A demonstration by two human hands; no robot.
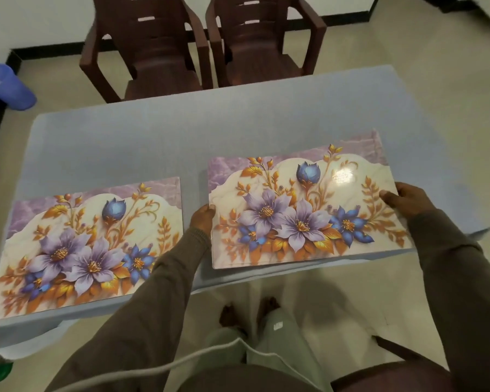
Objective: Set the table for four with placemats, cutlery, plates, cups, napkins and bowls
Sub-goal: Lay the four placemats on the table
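While the pale blue rectangular tabletop (238,123) fills most of the head view, two dark brown plastic armchairs (204,43) stand side by side at its far edge. On the near half lie two glossy rectangular placemats printed with purple and blue flowers and gold leaves. The left floral placemat (88,244) lies flat at the near left corner, its long axis running left to right along the near edge, flowers upright toward the chairs. The right floral placemat (306,205) lies just beside it with a strip of bare tabletop between them; its long axis also runs left to right, tilted slightly so its right end sits farther away, and its near edge overhangs the tabletop a little. This mat sits between the two grips: the left hand (203,219) pinches its left short edge, fingers curled over the rim, and the right hand (408,199) holds its right short edge, thumb on top. A blue plastic cup (7,86) lies on the floor at far left.
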